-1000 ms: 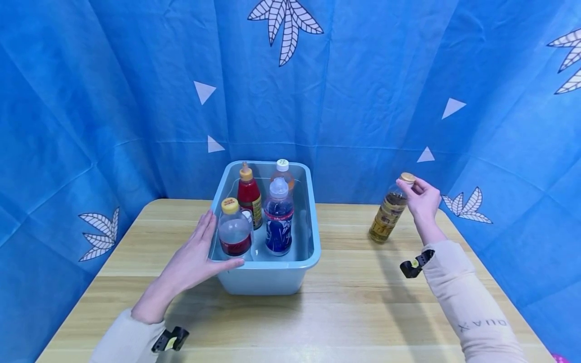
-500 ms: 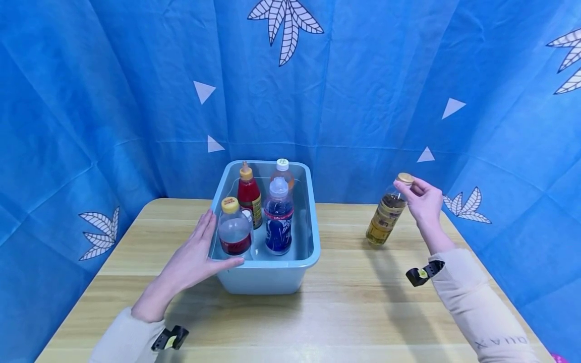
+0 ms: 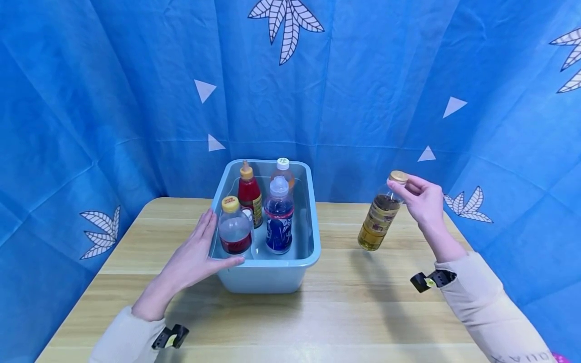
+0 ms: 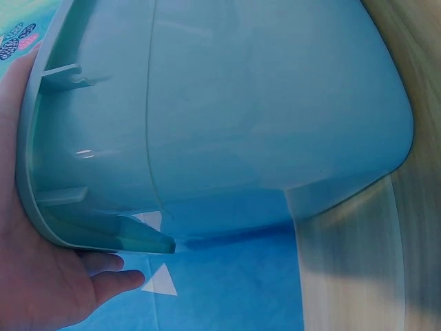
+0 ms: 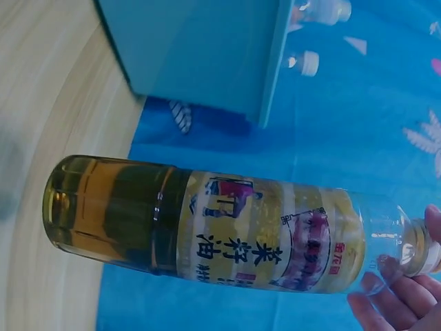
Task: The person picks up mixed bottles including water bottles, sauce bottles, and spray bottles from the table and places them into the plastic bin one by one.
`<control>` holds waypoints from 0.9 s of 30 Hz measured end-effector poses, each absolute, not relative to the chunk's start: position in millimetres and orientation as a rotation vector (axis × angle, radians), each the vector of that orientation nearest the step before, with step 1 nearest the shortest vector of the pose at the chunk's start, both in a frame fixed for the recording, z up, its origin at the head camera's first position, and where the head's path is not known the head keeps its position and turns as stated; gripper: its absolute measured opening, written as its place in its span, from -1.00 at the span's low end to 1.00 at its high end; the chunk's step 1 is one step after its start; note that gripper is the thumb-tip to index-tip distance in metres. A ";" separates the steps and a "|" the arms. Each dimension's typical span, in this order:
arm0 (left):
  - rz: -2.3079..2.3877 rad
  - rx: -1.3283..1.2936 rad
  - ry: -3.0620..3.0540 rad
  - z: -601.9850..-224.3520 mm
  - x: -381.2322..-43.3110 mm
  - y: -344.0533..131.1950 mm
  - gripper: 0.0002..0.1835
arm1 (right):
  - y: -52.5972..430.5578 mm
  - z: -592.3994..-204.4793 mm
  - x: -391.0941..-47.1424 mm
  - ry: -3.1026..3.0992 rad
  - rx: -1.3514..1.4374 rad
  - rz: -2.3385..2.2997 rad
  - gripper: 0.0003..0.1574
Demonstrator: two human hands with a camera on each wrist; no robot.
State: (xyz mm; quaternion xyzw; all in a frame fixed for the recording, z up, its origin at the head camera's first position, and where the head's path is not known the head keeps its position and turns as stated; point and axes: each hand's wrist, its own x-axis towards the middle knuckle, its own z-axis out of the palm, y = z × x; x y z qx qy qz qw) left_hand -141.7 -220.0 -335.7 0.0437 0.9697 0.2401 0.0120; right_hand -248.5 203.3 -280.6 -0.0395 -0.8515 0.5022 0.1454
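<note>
My right hand (image 3: 421, 199) pinches an oil bottle (image 3: 380, 219) by its neck, just under the gold cap. The bottle leans, base toward the left, and hangs slightly above the table; its yellow label (image 5: 275, 238) and amber oil show in the right wrist view. At the front left corner of a light blue plastic bin (image 3: 268, 279), my left hand (image 3: 192, 257) rests on the rim with fingers fairly straight, thumb along the front edge. Inside the bin stand a yellow-capped bottle (image 3: 234, 233), a red sauce bottle (image 3: 249, 195), a blue-labelled bottle (image 3: 279, 224) and a white-capped bottle (image 3: 283, 174).
Another small white cap (image 3: 247, 214) shows partly behind the yellow-capped bottle. The bin's right part shows bare floor. A wooden table (image 3: 345, 312) lies under everything, with a blue patterned curtain (image 3: 363, 101) behind and at both sides.
My right hand has brought the oil bottle a little leftward and nearer, and its base has come up off the table. My left hand and the bin have stayed put.
</note>
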 end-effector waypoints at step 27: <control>0.785 0.121 3.001 -334.7 -141.3 -219.4 0.27 | 164.4 -238.6 -196.6 -2.413 0.353 1.461 -0.48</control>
